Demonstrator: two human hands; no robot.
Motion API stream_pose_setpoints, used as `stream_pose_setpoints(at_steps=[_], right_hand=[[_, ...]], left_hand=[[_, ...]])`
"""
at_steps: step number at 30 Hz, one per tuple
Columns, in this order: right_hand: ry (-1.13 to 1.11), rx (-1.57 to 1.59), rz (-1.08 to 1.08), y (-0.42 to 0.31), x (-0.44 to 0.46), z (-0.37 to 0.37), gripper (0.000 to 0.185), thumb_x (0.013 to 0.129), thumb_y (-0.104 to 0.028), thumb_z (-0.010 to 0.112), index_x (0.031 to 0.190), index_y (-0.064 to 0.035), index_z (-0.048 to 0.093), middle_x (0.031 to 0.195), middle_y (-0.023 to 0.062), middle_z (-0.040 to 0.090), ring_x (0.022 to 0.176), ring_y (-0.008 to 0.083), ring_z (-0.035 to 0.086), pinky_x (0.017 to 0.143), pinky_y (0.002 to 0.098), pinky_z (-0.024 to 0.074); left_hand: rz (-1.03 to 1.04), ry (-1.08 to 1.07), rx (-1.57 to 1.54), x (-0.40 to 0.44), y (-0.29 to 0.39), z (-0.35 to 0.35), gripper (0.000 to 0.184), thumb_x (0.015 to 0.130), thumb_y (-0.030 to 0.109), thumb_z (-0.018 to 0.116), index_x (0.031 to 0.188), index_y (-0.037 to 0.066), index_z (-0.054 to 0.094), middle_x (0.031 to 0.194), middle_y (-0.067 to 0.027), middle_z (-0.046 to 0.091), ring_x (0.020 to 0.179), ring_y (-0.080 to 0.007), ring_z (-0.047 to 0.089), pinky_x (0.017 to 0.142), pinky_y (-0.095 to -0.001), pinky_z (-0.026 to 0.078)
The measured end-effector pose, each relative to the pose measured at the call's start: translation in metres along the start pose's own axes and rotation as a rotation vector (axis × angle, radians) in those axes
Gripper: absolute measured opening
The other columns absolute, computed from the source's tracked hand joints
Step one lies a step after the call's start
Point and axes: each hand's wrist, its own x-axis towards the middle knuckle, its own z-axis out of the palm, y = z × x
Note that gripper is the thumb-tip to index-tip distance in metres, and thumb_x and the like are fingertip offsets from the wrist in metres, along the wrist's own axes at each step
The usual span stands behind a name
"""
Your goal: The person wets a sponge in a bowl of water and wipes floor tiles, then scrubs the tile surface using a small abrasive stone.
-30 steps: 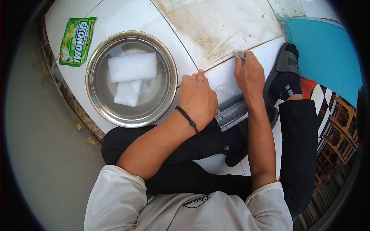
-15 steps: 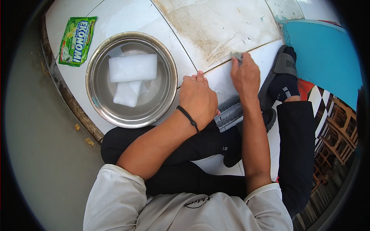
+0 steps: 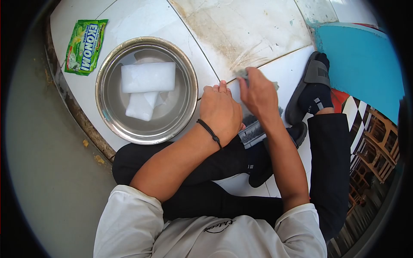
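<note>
A glossy panel with a grey landscape picture lies on the tiles in front of me, partly covered by both hands. Back up, my left hand is closed over its left side, the thumb resting on the picture and the fingertips bent near its far edge. My right hand is closed in a pinch on a small grey-green scouring pad at the panel's far end. To the left stands a round metal basin of water, in which two white blocks that look like foam lie crossed.
A green soap packet lies beyond the basin at far left. The white floor tiles carry brown stains beyond my hands. On the right are my sandalled foot, a blue surface and brown wooden furniture.
My right hand has moved left and slightly nearer with the scouring pad, over the panel's far end. My left hand and the basin stay put.
</note>
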Motion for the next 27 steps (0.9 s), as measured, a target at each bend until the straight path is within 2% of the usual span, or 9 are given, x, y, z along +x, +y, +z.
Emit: stream_pose_setpoints(at_steps=[2,6,9,13,19,22,25,27], right_hand=[[-0.063,0.003,-0.039,-0.007,-0.004,-0.005,0.02,0.09,-0.019,0.065,0.092,-0.0033,0.054,0.083,0.0209,0.064,0.074,0.0435,0.064,0.064,0.0506,0.0514],[0.167,-0.142,0.144,0.043,0.021,-0.012,0.018,0.09,-0.018,0.066,0.091,-0.0027,0.057,0.082,0.0219,0.065,0.073,0.0437,0.064,0.064,0.0503,0.0513],[0.147,-0.117,0.107,0.036,0.02,-0.009,0.017,0.089,-0.017,0.066,0.091,-0.0025,0.057,0.081,0.0222,0.065,0.073,0.0442,0.064,0.064,0.0506,0.0508],[-0.034,0.065,-0.018,-0.012,-0.009,0.0,0.018,0.088,-0.015,0.066,0.095,-0.0037,0.055,0.084,0.0212,0.064,0.072,0.0439,0.063,0.062,0.0514,0.0502],[0.122,-0.092,0.052,0.035,0.027,-0.005,0.021,0.088,-0.019,0.067,0.096,-0.0019,0.056,0.084,0.0229,0.064,0.072,0.044,0.064,0.063,0.0506,0.0517],[0.096,-0.104,0.006,0.032,0.039,-0.006,0.021,0.089,-0.019,0.067,0.095,-0.0018,0.056,0.085,0.023,0.065,0.074,0.0444,0.065,0.064,0.0516,0.0515],[0.001,-0.098,0.088,0.021,0.022,-0.013,0.025,0.09,-0.016,0.068,0.105,0.0023,0.06,0.091,0.025,0.067,0.082,0.0438,0.066,0.069,0.0471,0.0529],[0.023,-0.082,0.023,0.022,0.007,-0.009,0.021,0.089,-0.017,0.067,0.097,-0.0001,0.056,0.089,0.0229,0.066,0.076,0.0442,0.065,0.065,0.0493,0.0523]], left_hand=[[0.001,0.015,-0.004,0.0,0.0,0.002,0.093,0.077,0.065,0.068,0.132,-0.01,0.057,0.142,-0.0276,0.052,0.127,-0.0271,0.059,0.092,-0.0371,0.045],[0.006,0.019,-0.042,-0.002,-0.001,-0.002,0.092,0.077,0.064,0.068,0.131,-0.01,0.057,0.142,-0.0273,0.052,0.127,-0.0283,0.058,0.093,-0.0375,0.045],[-0.002,0.011,-0.033,-0.001,0.0,-0.003,0.092,0.077,0.064,0.068,0.131,-0.009,0.058,0.142,-0.0273,0.052,0.127,-0.028,0.058,0.093,-0.0375,0.045],[0.004,-0.005,-0.009,0.0,0.001,-0.004,0.091,0.077,0.065,0.068,0.13,-0.009,0.058,0.142,-0.0275,0.052,0.127,-0.028,0.058,0.092,-0.0373,0.045],[0.002,0.034,-0.024,-0.002,0.0,-0.002,0.09,0.077,0.064,0.068,0.129,-0.009,0.06,0.14,-0.0276,0.054,0.126,-0.0282,0.059,0.091,-0.0369,0.045],[0.001,0.038,-0.018,-0.002,0.001,-0.004,0.09,0.077,0.064,0.068,0.129,-0.009,0.06,0.14,-0.0277,0.054,0.125,-0.0274,0.06,0.089,-0.0367,0.045],[0.006,0.038,-0.039,-0.001,-0.001,-0.003,0.09,0.078,0.064,0.067,0.129,-0.009,0.059,0.139,-0.0284,0.054,0.125,-0.0278,0.06,0.089,-0.0366,0.044],[0.001,0.029,-0.047,-0.001,-0.001,-0.002,0.089,0.079,0.064,0.067,0.13,-0.009,0.059,0.139,-0.029,0.054,0.126,-0.0287,0.059,0.089,-0.0367,0.044]])
